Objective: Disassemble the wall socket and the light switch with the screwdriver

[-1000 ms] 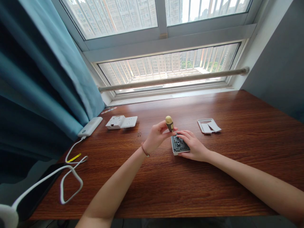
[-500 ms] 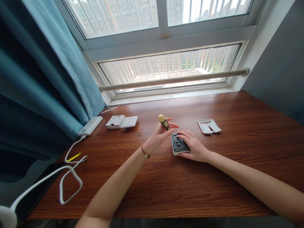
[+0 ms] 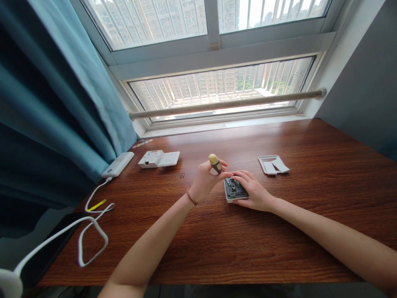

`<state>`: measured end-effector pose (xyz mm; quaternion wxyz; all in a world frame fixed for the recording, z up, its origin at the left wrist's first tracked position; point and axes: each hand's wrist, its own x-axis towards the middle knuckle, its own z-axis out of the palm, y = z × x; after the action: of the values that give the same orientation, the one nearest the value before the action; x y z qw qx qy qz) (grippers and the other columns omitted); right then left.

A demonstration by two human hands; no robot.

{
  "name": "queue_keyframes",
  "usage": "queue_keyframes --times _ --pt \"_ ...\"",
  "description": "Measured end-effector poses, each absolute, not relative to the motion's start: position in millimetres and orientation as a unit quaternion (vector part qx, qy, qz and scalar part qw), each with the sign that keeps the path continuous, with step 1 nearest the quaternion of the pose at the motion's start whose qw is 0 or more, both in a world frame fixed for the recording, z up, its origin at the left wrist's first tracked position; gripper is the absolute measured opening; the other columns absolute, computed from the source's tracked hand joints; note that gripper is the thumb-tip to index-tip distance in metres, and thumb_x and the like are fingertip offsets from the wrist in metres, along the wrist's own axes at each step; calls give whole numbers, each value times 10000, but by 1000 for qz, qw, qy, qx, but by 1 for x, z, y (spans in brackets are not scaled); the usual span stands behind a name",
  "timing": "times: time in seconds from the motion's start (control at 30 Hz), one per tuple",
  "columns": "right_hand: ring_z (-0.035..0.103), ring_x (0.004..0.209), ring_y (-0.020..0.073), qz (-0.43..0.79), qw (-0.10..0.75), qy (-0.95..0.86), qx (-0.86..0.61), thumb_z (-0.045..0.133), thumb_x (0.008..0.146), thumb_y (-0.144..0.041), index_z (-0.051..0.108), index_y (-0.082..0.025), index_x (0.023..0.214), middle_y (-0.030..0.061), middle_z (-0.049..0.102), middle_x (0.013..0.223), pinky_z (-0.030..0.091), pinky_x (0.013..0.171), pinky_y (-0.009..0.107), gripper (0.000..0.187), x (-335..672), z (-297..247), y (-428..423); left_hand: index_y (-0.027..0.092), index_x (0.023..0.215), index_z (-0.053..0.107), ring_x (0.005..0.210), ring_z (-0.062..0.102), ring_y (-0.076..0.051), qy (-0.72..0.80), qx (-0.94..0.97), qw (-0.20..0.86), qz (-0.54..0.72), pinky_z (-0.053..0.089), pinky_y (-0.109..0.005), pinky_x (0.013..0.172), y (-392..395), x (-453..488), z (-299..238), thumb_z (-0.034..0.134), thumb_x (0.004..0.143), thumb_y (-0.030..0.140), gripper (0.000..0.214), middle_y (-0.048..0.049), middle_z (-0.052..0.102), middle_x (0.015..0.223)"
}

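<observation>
My left hand [image 3: 205,179] is closed around the yellow and dark handle of a screwdriver [image 3: 215,162]. Its shaft slants down toward a wall switch [image 3: 236,191], a square unit with a white edge and a dark back that faces up. Whether the tip sits in a screw is too small to tell. Lying over the right side of the switch, my right hand [image 3: 254,192] grips it against the table, fingers along the far edge and thumb at the near edge. Two small screws [image 3: 182,175] lie left of my left hand.
On the wooden table [image 3: 198,256], a white socket unit [image 3: 159,159] lies at the back left, and a white frame with loose plates [image 3: 273,165] at the right. A white power bank [image 3: 118,164] with a looping white cable [image 3: 107,242] sits by the curtain [image 3: 71,82].
My left hand has turned on the screwdriver, and the handle's top has shifted slightly right and nearer to me. My right hand and the switch have hardly moved.
</observation>
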<state>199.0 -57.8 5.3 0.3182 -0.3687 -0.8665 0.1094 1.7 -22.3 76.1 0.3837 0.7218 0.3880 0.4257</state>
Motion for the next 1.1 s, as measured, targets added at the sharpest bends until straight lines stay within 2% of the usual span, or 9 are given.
queue_keyframes --times 0.07,0.13,0.23,0.33,0.47,0.6,0.73,0.83,1.1 --pt "350 1206 307 107 318 -866 -370 687 652 -354 402 -179 1244 138 439 1281 286 1023 508 680 199 5 -58 147 785 620 637 539 -133 416 724 337 435 418 -261 618 -23 4 72 741 623 331 273 -15 583 703" --pt "352 1206 304 106 317 -866 -371 687 652 -354 402 -179 1245 138 440 1282 287 1023 504 681 199 6 -58 164 890 602 671 538 -129 403 717 352 446 420 -253 635 -23 5 72 713 662 318 296 -9 580 734" --pt "358 1205 303 107 323 -866 -368 685 656 -365 399 -190 1248 138 443 1281 296 1014 506 681 199 6 -58 187 1100 500 878 566 -167 345 691 454 445 436 -290 766 -23 2 77 650 735 265 403 -51 613 922" --pt "358 1207 307 107 325 -866 -365 684 658 -373 400 -191 1246 140 442 1283 292 1013 512 678 199 6 -58 201 1150 468 1067 526 -204 291 676 550 395 410 -331 868 -23 -4 83 613 769 224 409 -94 590 1101" --pt "353 1209 307 107 318 -868 -367 681 661 -371 398 -186 1247 138 437 1288 281 1021 513 676 199 5 -58 210 1188 438 1072 538 -212 273 655 596 375 394 -356 892 -22 -8 85 626 765 223 464 -87 617 1072" --pt "354 1207 304 108 317 -867 -368 688 655 -375 398 -182 1249 141 439 1287 285 1020 502 688 199 6 -58 166 1006 521 984 586 -214 259 610 618 423 386 -401 918 -20 -4 86 606 785 262 256 -51 638 848" --pt "364 1202 304 110 323 -866 -366 686 656 -379 401 -196 1248 137 448 1283 292 1012 505 682 199 6 -58 189 871 495 763 600 -139 223 538 650 488 421 -406 891 -23 1 88 612 780 283 176 41 528 634" --pt "366 1201 306 109 323 -865 -367 686 656 -376 407 -194 1242 138 449 1281 294 1010 507 674 199 5 -58 200 824 467 673 555 -94 214 514 661 503 424 -406 911 -26 7 85 635 760 297 204 62 490 617" --pt "359 1204 303 108 319 -867 -368 685 659 -382 414 -176 1237 140 441 1286 284 1026 499 671 199 5 -58 199 783 434 683 530 -89 207 504 658 520 412 -404 934 -25 15 72 641 753 264 219 60 480 624"
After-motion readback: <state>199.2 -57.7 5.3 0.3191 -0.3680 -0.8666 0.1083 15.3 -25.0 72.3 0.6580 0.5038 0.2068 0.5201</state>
